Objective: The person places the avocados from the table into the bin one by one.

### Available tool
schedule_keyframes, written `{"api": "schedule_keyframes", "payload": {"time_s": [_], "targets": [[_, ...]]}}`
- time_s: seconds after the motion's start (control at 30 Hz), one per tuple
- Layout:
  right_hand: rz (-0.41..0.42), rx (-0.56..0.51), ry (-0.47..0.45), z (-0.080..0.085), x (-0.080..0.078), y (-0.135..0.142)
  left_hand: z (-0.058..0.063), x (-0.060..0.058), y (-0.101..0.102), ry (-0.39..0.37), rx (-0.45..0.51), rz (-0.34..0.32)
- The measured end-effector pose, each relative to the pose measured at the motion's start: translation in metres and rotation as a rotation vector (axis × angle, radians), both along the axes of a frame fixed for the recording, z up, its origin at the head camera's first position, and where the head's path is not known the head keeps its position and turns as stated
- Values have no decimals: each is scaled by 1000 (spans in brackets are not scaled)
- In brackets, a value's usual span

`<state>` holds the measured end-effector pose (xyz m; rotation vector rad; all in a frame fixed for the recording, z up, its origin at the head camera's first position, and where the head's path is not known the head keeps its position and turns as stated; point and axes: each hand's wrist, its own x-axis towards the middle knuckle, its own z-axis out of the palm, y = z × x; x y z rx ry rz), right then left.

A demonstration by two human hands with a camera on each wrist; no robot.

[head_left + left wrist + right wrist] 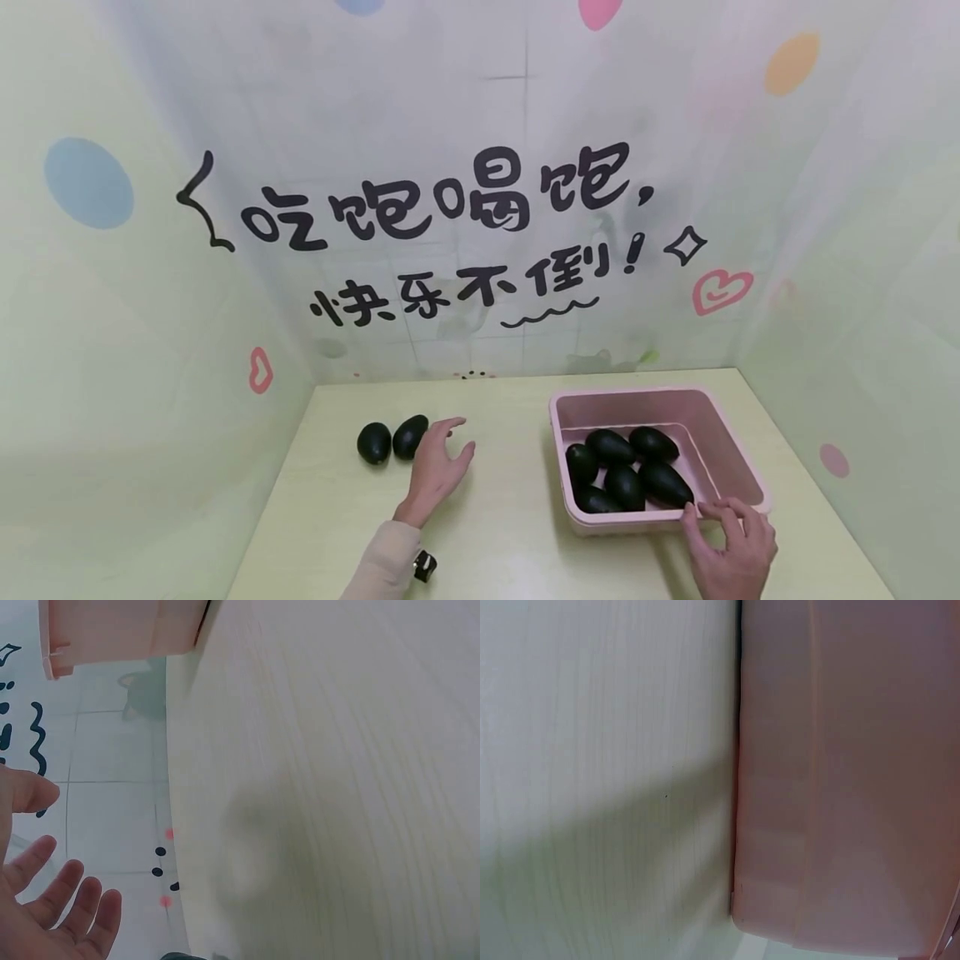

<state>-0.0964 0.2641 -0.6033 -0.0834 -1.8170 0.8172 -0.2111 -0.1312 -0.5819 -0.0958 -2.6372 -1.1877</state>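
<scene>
Two dark green avocados lie side by side on the table's left: one [374, 443] stands apart from my fingers, the other [409, 437] is partly behind my left hand [437, 475]. That hand hovers with fingers and thumb spread, nothing between them; the left wrist view shows the fingers loosely bent in the air. A pink plastic bin [637, 408] holds several avocados [611, 447] in its left and front part. My right hand [733, 546] pinches the bin's front rim near the right corner. The right wrist view shows the bin's outer wall [840, 780], not the fingers.
The pale wood-grain table [495, 483] runs back to a printed wall sheet [480, 92] with black lettering. Similar sheets close off both sides. A small black object [424, 566] sits by the left sleeve [386, 554].
</scene>
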Motion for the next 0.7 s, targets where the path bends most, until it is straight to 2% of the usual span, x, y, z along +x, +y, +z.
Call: {"api": "schedule_keyframes", "payload": {"time_s": [0.3,0.53,0.7], "targets": [[-18,-12,20,-2,-1,-1,1,-5,-16,-17,-16,44],[-26,-21,24,3,0,-5,-1,-10,-26,22,-61,88],[-23,-25,19,4,0,-5,-3,-13,-35,11,-59,128]]}}
